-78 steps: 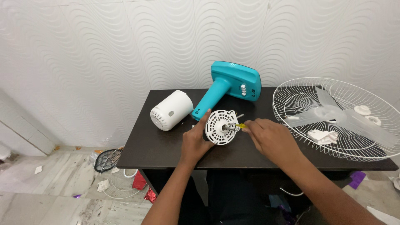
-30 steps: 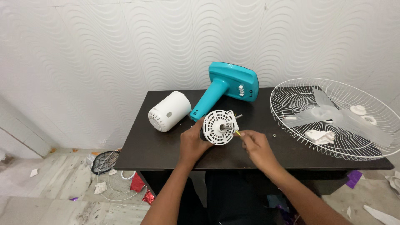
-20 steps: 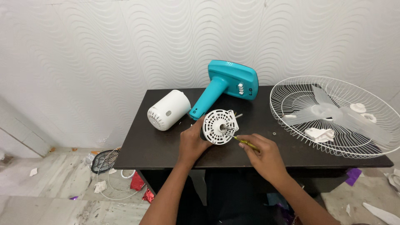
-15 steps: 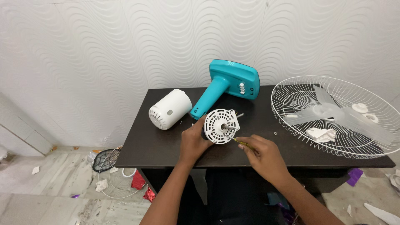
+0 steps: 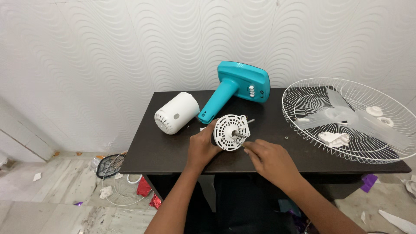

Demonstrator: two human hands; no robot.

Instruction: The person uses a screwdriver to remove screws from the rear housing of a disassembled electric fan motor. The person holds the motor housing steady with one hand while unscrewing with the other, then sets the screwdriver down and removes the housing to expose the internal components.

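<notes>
The motor is gripped at its left edge by the left hand, fingers curled round the rim, just as in the earlier frames. The right hand is closed, its fingertips pressed close to the motor's lower right edge; half a second ago a thin yellow-handled screwdriver was plainly seen running from that hand to the motor's face, whereas now the tool is hidden by the fingers and whether it is held cannot be told. The hand has also been drawn in closer to the motor than before. The motor is stood on edge near the middle of the dark table, toward the front, its round white face turned to the camera; the face is pierced with slots in rings, and a short metal shaft is seen projecting from its centre. Just behind it the teal stand is laid on its side, its neck pointing down toward the motor. A white cylindrical cover is laid on its side to the left, apart from the hands. At the right, a white wire guard overhangs the table's edge, with a translucent blade and small white parts lying in it.
</notes>
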